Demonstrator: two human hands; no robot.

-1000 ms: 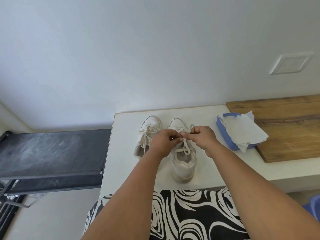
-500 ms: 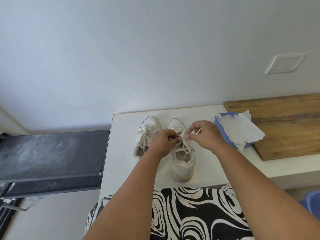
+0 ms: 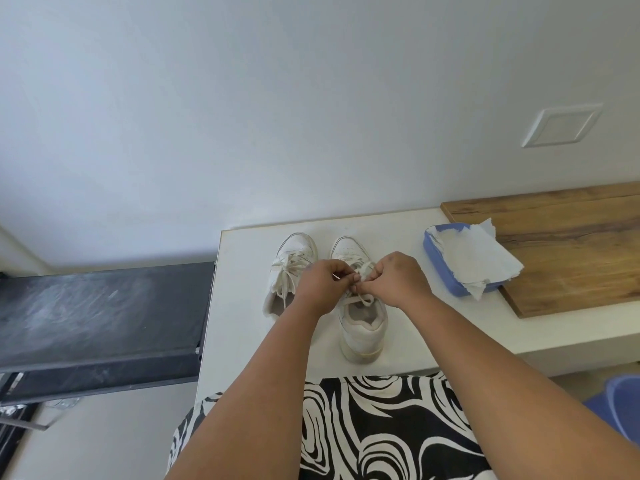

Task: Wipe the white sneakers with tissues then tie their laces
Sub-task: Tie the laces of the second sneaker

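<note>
Now tying the second sneaker's laces!
Left hand and right hand each pinch laces over the right sneaker; left sneaker, beside the left hand, looks bowed already.

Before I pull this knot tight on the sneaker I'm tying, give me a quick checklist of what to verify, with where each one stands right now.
1. Both hands on the laces: ok. The left hand and right hand each pinch lace over the right sneaker.
2. Sneaker flat on the white counter: ok.
3. Knot formed properly: cannot tell, the fingers hide it.
4. Left sneaker tied: not ok, its laces look loose.
5. Tissue on the blue box clear of the hands: ok.
</note>
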